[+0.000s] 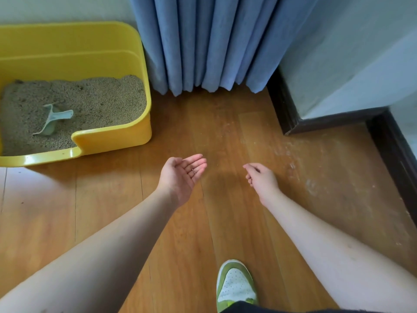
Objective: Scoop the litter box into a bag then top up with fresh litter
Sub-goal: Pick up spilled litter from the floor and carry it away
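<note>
- The box [94, 136] is glossy yellow plastic with rounded corners, a high back wall and a low cut-out lip at the front; it sits on the floor [225, 222] at far left, partly cut off by the frame edge.
- Litter [101, 102] inside is a grainy grey-tan bed of small pellets, uneven and banked higher toward the back.
- A pale blue-green plastic scoop [53, 120] lies half sunk in the litter, handle pointing right.
- Left hand [182, 175] is held palm up over the floor, fingers straight and close together, a few small specks on them; it grips nothing.
- Right hand [261, 179] hovers near it, well apart from the box, fingers curled with the tips pinched together; whether they hold a grain I cannot tell.
- The floor is warm brown wood-look plank, smooth, with pale dusty scuffs at right.
- Blue curtain [203, 41] hangs in soft folds just beside the box.
- Dark skirting [286, 114] edges a pale wall.
- A green-and-white shoe [234, 283] shows at the bottom.
</note>
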